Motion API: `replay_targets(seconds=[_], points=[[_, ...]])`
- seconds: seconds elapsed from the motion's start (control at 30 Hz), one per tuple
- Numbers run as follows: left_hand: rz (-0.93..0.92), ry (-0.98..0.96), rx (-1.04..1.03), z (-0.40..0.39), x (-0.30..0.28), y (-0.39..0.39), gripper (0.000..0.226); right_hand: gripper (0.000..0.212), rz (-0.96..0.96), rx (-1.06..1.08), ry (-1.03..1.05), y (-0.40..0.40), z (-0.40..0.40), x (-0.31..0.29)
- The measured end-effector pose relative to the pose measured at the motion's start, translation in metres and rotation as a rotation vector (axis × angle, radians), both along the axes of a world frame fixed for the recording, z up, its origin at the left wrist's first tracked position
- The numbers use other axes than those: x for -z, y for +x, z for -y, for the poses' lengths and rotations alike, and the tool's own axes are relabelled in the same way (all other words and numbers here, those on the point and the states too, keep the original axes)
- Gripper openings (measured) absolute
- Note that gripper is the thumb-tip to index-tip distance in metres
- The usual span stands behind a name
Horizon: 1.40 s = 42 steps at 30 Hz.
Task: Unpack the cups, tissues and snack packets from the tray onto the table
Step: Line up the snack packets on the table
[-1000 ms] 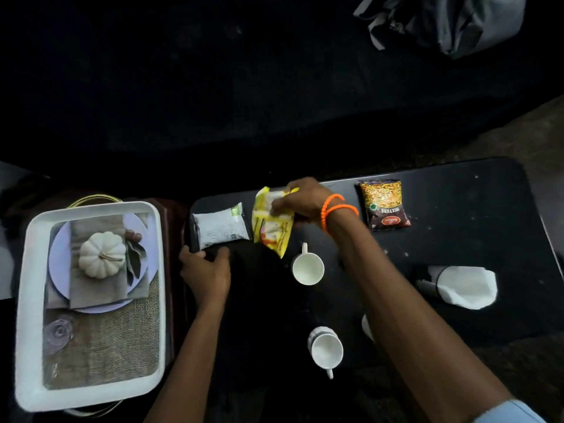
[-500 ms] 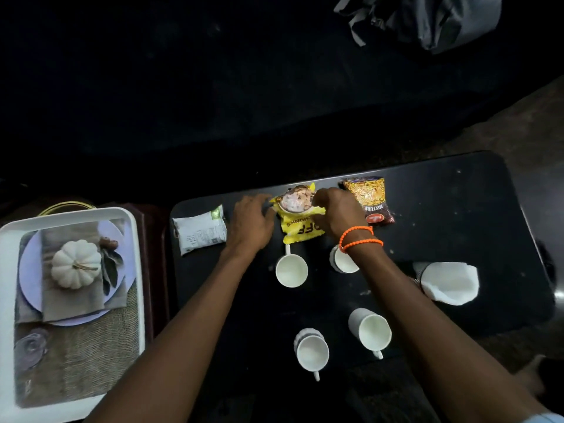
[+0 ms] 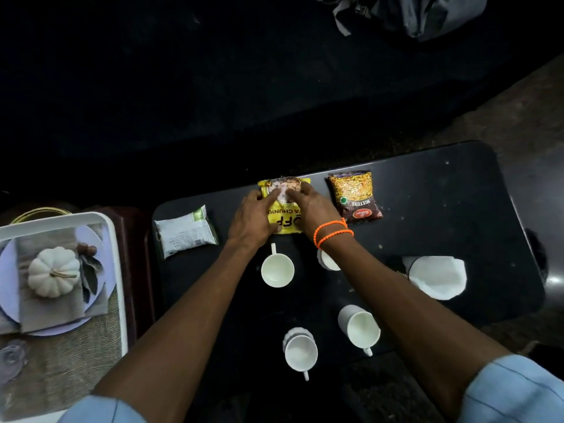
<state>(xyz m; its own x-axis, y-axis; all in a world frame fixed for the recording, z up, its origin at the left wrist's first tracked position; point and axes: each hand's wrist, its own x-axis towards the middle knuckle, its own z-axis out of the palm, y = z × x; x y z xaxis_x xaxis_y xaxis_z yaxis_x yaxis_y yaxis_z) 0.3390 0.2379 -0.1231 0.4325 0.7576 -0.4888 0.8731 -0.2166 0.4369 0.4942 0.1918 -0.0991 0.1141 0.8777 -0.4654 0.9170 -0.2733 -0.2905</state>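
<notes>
A yellow snack packet [image 3: 285, 222] lies flat at the far edge of the black table [image 3: 442, 209]. My left hand [image 3: 253, 218] and my right hand [image 3: 314, 209], with orange bands on the wrist, both rest on it, fingers meeting over its top. A white and green packet [image 3: 186, 232] lies to its left and a brown mixture packet [image 3: 355, 196] to its right. Nearer me stand white cups [image 3: 277, 270], [image 3: 360, 328], [image 3: 300, 352]; another cup [image 3: 328, 261] is partly hidden under my right wrist. White tissues [image 3: 436, 276] sit at the right.
At the left a white tray [image 3: 119, 270] holds a plate with a folded napkin, a small white pumpkin [image 3: 53, 271] and a clear glass [image 3: 12, 358] on a woven mat. A grey bag [image 3: 427, 13] lies on the dark floor beyond the table.
The yellow packet went from tilted in my right hand to flat beside the brown packet. My left hand left the spot near the white packet and joined the right on it.
</notes>
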Motion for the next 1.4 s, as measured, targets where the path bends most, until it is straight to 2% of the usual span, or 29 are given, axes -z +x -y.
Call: replay_targets(seconds=[0.17, 0.33, 0.47, 0.7, 0.77, 0.83, 0.9, 0.97, 1.07, 1.17, 1.23, 1.3, 1.4], points=[[-0.065, 0.055, 0.097, 0.003, 0.009, -0.003, 0.104, 0.063, 0.006, 0.039, -0.009, -0.006, 0.005, 0.007], [0.006, 0.012, 0.086, -0.001, 0.012, -0.011, 0.105, 0.064, 0.018, 0.002, 0.002, -0.002, 0.001, 0.007], [0.131, -0.063, 0.010, -0.005, 0.013, -0.020, 0.089, 0.068, 0.037, -0.037, 0.009, 0.002, 0.001, 0.006], [0.141, -0.030, 0.049, -0.003, 0.010, -0.029, 0.079, 0.066, 0.096, -0.057, -0.011, 0.000, -0.006, -0.002], [0.230, 0.004, -0.067, -0.002, 0.002, -0.039, 0.070, 0.067, 0.143, -0.043, 0.021, -0.003, -0.014, -0.008], [0.373, 0.136, -0.342, 0.001, -0.008, -0.057, 0.053, 0.065, 0.141, -0.009, 0.156, -0.014, -0.025, -0.015], [0.391, 0.318, -0.626, 0.007, -0.015, -0.080, 0.041, 0.054, 0.008, 0.038, 0.255, -0.037, -0.038, -0.023], [0.322, 0.363, -0.857, 0.013, -0.016, -0.105, 0.040, 0.045, -0.175, 0.108, 0.180, -0.067, -0.050, -0.026], [0.325, 0.149, -1.132, 0.020, -0.010, -0.134, 0.044, 0.056, -0.351, 0.193, -0.116, -0.118, -0.062, -0.014], [0.391, -0.005, -1.164, 0.032, 0.001, -0.149, 0.035, 0.068, -0.450, 0.315, -0.241, -0.161, -0.062, 0.006], [0.530, -0.126, -1.217, 0.039, 0.002, -0.154, 0.028, 0.068, -0.577, 0.451, -0.241, -0.179, -0.059, 0.017], [0.638, -0.227, -1.249, 0.040, 0.002, -0.157, 0.034, 0.054, -0.639, 0.498, -0.185, -0.189, -0.056, 0.018], [0.696, -0.301, -1.277, 0.032, 0.000, -0.159, 0.050, 0.048, -0.550, 0.342, 0.101, -0.185, -0.052, 0.010]])
